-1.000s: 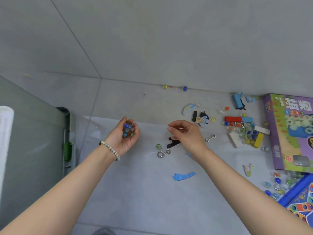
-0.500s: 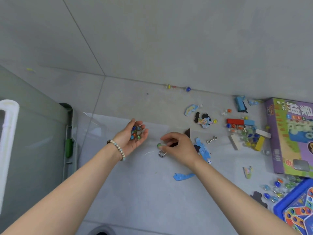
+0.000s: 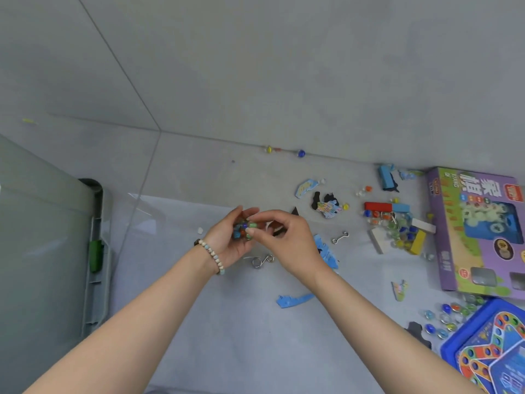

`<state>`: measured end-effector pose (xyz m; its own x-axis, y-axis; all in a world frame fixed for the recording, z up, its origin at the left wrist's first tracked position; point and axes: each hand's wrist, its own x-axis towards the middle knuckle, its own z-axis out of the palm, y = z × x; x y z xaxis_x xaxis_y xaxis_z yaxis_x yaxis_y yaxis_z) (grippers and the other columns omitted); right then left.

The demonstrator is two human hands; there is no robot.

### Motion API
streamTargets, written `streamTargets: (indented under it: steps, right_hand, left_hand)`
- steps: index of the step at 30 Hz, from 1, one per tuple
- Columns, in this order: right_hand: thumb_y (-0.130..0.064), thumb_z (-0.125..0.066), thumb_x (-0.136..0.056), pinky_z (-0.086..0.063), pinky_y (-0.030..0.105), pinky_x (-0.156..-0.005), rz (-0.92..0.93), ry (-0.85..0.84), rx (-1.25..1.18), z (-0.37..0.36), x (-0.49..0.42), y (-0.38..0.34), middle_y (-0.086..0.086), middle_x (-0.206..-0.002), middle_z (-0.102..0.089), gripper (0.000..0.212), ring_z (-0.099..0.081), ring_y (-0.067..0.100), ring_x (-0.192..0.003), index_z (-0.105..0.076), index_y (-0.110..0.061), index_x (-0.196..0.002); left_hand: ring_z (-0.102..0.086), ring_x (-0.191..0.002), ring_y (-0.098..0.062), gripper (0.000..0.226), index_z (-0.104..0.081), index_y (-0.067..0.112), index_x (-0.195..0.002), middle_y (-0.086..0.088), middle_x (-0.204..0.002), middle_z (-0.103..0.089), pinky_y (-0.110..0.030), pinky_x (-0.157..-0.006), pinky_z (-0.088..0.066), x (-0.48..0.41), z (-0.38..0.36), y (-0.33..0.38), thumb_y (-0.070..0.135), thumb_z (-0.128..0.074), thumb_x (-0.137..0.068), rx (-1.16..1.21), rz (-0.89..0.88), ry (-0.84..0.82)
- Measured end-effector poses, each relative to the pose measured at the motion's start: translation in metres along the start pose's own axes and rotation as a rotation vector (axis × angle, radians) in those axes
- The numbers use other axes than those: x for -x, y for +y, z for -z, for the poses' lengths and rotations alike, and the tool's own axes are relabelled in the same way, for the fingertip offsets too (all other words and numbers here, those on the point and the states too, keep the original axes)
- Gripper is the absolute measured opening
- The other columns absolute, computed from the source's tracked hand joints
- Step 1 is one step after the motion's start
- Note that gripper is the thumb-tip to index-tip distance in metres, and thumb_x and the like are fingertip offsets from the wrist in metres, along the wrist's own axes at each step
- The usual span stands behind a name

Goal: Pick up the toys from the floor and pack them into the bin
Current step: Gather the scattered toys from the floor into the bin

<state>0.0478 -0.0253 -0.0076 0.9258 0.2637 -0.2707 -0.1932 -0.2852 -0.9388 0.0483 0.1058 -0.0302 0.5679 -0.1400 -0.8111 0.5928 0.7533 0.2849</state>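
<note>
Head view: our left hand (image 3: 227, 244) cups glossy glass marbles (image 3: 241, 231); our right hand (image 3: 287, 240) pinches one round green marble (image 3: 251, 225) against them. Two bent wire loops (image 3: 262, 261) lie beside our hands; the plastic bin (image 3: 96, 251) sits left of both.

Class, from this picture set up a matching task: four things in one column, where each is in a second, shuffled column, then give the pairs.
Things
1. handful of marbles
2. wire puzzle
3. purple box
4. green marble

Places
A. on the floor, just below the hands
B. pinched by the right hand
C. at the right edge of the view
D. cupped in the left hand

Pairs: 1-D, 2-A, 3-C, 4-B
</note>
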Motion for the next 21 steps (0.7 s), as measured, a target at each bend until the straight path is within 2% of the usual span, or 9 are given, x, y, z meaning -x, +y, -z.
streamTargets:
  steps: [3, 5, 8, 10, 12, 15, 18, 21]
  right_hand:
    - [-0.014, -0.076, -0.077, -0.042, 0.011, -0.066, -0.002, 0.127, -0.008, 0.028, -0.005, -0.001, -0.011, -0.088, -0.071, 0.015, -0.053, -0.002, -0.069, -0.073, -0.019, -0.091]
    - [-0.020, -0.075, -0.078, -0.043, 0.011, -0.065, -0.055, 0.266, 0.019, 0.059, -0.008, 0.010, -0.014, -0.091, -0.069, 0.015, -0.054, 0.001, -0.072, -0.071, -0.021, -0.092]
    - [-0.021, -0.074, -0.080, -0.051, 0.022, -0.073, -0.151, 0.456, 0.066, 0.106, -0.011, 0.037, -0.012, -0.096, -0.068, 0.018, -0.059, 0.008, -0.079, -0.070, -0.020, -0.097]
    - [-0.019, -0.073, -0.081, -0.054, 0.029, -0.077, -0.220, 0.475, 0.101, 0.123, -0.016, 0.053, -0.004, -0.102, -0.068, 0.023, -0.062, 0.014, -0.079, -0.068, -0.021, -0.103]
    - [-0.018, -0.073, -0.081, -0.054, 0.019, -0.070, -0.255, 0.451, 0.134, 0.129, -0.022, 0.065, 0.004, -0.102, -0.069, 0.026, -0.065, 0.019, -0.077, -0.068, -0.020, -0.106]
    - [-0.013, -0.070, -0.082, -0.045, 0.003, -0.059, -0.238, 0.457, 0.211, 0.128, -0.032, 0.072, 0.005, -0.096, -0.068, 0.026, -0.060, 0.012, -0.073, -0.069, -0.014, -0.107]
    - [-0.009, -0.070, -0.081, -0.041, 0.002, -0.061, -0.199, 0.466, 0.289, 0.127, -0.038, 0.074, 0.000, -0.095, -0.065, 0.023, -0.059, 0.010, -0.079, -0.070, -0.009, -0.104]
    - [-0.007, -0.069, -0.081, -0.043, 0.003, -0.062, -0.181, 0.491, 0.276, 0.129, -0.039, 0.075, 0.002, -0.091, -0.068, 0.017, -0.059, 0.007, -0.074, -0.071, -0.009, -0.098]
  left_hand:
    - [-0.070, -0.065, -0.024, 0.034, -0.058, 0.000, -0.085, -0.018, -0.078, -0.068, -0.030, -0.061, -0.059, -0.004, -0.030, -0.019, 0.026, -0.043, -0.099, 0.051, 0.085, -0.069]
    - [-0.068, -0.060, -0.022, 0.031, -0.058, 0.002, -0.082, -0.014, -0.079, -0.063, -0.027, -0.057, -0.059, -0.010, -0.043, -0.028, 0.026, -0.046, -0.098, 0.044, 0.097, -0.036]
    - [-0.060, -0.050, -0.014, 0.034, -0.057, 0.007, -0.072, -0.006, -0.071, -0.054, -0.020, -0.044, -0.053, -0.022, -0.052, -0.036, 0.029, -0.048, -0.096, -0.008, 0.098, 0.040]
    - [-0.054, -0.042, -0.009, 0.037, -0.054, 0.010, -0.068, -0.003, -0.066, -0.050, -0.014, -0.036, -0.044, -0.027, -0.056, -0.040, 0.033, -0.047, -0.096, -0.076, 0.100, 0.059]
    - [-0.049, -0.037, -0.008, 0.038, -0.051, 0.012, -0.067, -0.002, -0.062, -0.049, -0.012, -0.031, -0.036, -0.032, -0.058, -0.042, 0.035, -0.046, -0.097, -0.111, 0.103, 0.068]
    - [-0.046, -0.036, -0.007, 0.039, -0.048, 0.013, -0.066, -0.001, -0.060, -0.047, -0.011, -0.030, -0.032, -0.036, -0.061, -0.041, 0.035, -0.045, -0.097, -0.113, 0.105, 0.060]
    - [-0.046, -0.036, -0.007, 0.038, -0.048, 0.013, -0.066, -0.001, -0.061, -0.047, -0.011, -0.030, -0.033, -0.040, -0.064, -0.038, 0.036, -0.045, -0.097, -0.129, 0.095, 0.056]
    - [-0.045, -0.037, -0.006, 0.039, -0.048, 0.013, -0.066, -0.001, -0.062, -0.046, -0.011, -0.031, -0.033, -0.043, -0.064, -0.032, 0.035, -0.043, -0.097, -0.128, 0.082, 0.046]
